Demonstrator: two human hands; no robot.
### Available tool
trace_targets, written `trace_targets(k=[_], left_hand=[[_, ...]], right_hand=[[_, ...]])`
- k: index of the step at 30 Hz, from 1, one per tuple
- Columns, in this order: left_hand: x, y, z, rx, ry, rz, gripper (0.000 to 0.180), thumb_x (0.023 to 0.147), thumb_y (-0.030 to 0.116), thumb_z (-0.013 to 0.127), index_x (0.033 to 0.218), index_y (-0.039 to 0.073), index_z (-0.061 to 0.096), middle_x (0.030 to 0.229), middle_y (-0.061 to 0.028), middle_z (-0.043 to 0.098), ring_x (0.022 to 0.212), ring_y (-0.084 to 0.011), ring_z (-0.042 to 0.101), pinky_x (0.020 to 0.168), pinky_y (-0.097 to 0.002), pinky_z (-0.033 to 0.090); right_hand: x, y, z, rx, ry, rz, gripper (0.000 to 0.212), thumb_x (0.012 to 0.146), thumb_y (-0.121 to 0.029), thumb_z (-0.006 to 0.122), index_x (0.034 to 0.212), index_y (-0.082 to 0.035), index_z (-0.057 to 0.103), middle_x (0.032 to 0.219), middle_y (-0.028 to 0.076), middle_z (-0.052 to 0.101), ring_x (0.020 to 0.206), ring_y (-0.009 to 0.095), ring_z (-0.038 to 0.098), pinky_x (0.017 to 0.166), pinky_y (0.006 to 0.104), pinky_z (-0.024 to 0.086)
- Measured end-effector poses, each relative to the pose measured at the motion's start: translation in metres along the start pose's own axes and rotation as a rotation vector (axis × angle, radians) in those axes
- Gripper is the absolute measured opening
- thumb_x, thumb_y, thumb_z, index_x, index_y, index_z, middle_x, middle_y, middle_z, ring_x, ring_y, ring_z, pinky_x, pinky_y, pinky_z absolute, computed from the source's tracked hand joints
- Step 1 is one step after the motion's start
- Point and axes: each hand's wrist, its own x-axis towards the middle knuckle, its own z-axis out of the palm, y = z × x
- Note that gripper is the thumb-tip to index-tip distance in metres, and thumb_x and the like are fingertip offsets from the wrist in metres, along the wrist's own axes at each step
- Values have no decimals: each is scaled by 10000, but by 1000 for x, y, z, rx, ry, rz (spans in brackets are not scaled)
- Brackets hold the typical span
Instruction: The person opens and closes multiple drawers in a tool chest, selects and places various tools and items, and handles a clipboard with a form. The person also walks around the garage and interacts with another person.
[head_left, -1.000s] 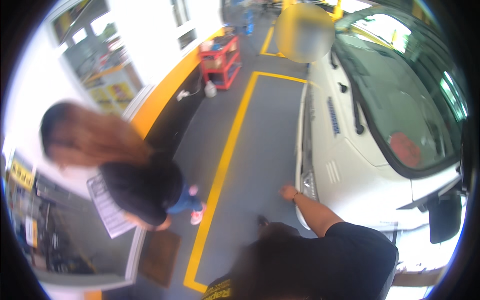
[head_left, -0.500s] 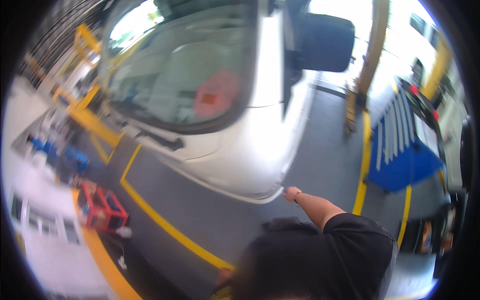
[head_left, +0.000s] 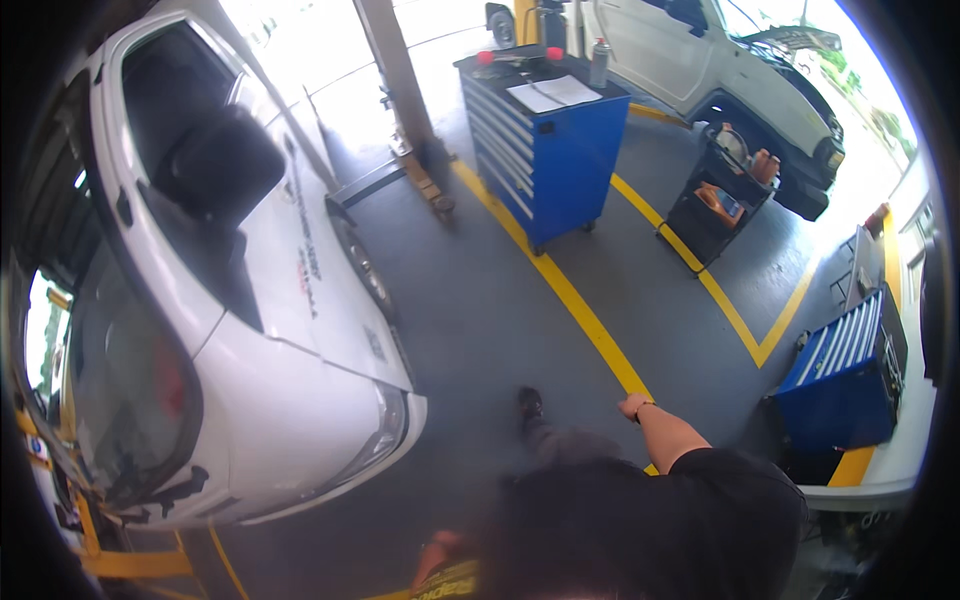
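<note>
My right hand (head_left: 632, 405) hangs out in front of me over the grey floor, beside a yellow floor line. Its fingers look curled in, with nothing seen in them, and a dark band circles the wrist. Low in the view, my left hand (head_left: 440, 545) shows only as a blur next to my dark shirt; its fingers cannot be made out. A white van (head_left: 270, 390) with a dark side mirror (head_left: 222, 165) stands on my left, apart from both hands. One dark shoe (head_left: 530, 402) is stepping forward below me.
Ahead stands a blue tool cabinet (head_left: 570, 165) with papers (head_left: 553, 94) and a spray can on top. Right of it are a black cart (head_left: 715, 205) and a white vehicle (head_left: 660, 50). Another blue tool cabinet (head_left: 840, 380) is at far right. A lift post (head_left: 395, 70) rises beside the van.
My view has swung right: the van has shifted from the middle to the left, and the blue cabinet from the right to the centre. My right hand is now away from the van's front corner.
</note>
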Motion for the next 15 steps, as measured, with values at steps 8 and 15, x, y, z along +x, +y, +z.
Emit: trace_targets(k=[8, 15], left_hand=[[15, 205, -95, 469, 27, 164, 453, 855, 354, 619, 1216, 82, 650, 1200, -115, 654, 1103, -269, 621, 936, -390, 484], [44, 422, -141, 1024, 23, 206, 452, 821, 313, 644, 1191, 52, 659, 1157, -125, 671, 1086, -254, 632, 916, -385, 487]], right_hand=[[8, 188, 97, -115, -291, -105, 377, 929, -302, 536, 1190, -56, 653, 1203, 157, 651, 1030, 307, 659, 930, 410, 497], [40, 252, 61, 686, -34, 242, 349, 918, -282, 547, 1166, -62, 657, 1094, 159, 689, 1050, 308, 646, 917, 406, 491]])
